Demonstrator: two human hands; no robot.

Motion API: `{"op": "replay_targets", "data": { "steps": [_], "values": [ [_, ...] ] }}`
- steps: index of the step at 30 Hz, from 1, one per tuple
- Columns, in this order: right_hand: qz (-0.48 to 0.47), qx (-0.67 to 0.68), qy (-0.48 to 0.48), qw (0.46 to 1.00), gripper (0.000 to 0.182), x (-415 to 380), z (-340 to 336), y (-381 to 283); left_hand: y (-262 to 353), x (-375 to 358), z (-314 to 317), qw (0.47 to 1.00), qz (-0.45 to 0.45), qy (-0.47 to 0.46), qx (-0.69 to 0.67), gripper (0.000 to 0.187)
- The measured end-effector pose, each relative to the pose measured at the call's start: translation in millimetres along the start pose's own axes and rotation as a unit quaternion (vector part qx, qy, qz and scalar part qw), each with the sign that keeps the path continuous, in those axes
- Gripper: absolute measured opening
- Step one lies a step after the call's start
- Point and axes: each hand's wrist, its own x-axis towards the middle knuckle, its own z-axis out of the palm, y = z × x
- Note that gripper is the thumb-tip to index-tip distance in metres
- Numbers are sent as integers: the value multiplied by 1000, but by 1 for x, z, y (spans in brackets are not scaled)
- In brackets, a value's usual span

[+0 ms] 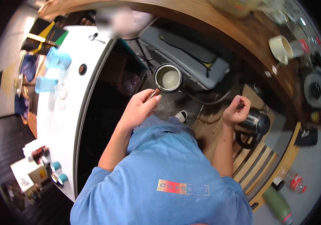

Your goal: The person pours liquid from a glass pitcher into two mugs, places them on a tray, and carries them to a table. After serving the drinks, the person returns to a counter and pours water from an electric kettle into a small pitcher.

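My left hand (142, 107) is wrapped around the brown handle of a small round pot (169, 66). The pot is seen from above, with a shiny rim and a pale, whitish inside. To the right, my right hand (236, 110) is raised with its fingers curled in; a small dark bit shows between them, too little to make out. Just beyond that hand, partly overlapped by it, stands a black and steel electric kettle (261, 123) on a slatted wooden surface (256, 165).
At left is a white-topped counter (70, 123) with light blue containers (57, 59). A grey case (185, 52) lies ahead. On the wooden shelf at upper right sit a cream mug (280, 49) and a small fan (315, 90). A green bottle (276, 202) is at lower right.
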Motion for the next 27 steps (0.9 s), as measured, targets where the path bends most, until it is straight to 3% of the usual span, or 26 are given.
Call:
{"op": "replay_targets", "data": {
  "steps": [5,9,19,22,24,25,27],
  "values": [
    [-11,28,-96,995,6,-9,78,-47,-9,-34,-73,997,3,71,-5,21],
    [40,36,-189,981,7,-35,151,-98,-23,-66,-138,992,7,121,16,21],
    [-8,126,-425,896,15,-96,334,-202,-63,-126,-266,983,-20,182,29,18],
    [-86,167,-540,820,25,-111,379,-228,-67,-138,-283,983,-30,182,18,18],
    [-178,151,-563,793,30,-119,404,-244,-69,-141,-288,982,-32,188,11,18],
    [-180,153,-567,789,30,-122,415,-248,-72,-141,-288,980,-26,196,7,18],
    [-277,120,-600,741,34,-126,434,-253,-71,-140,-287,977,-19,211,-3,18]
  ]
}}
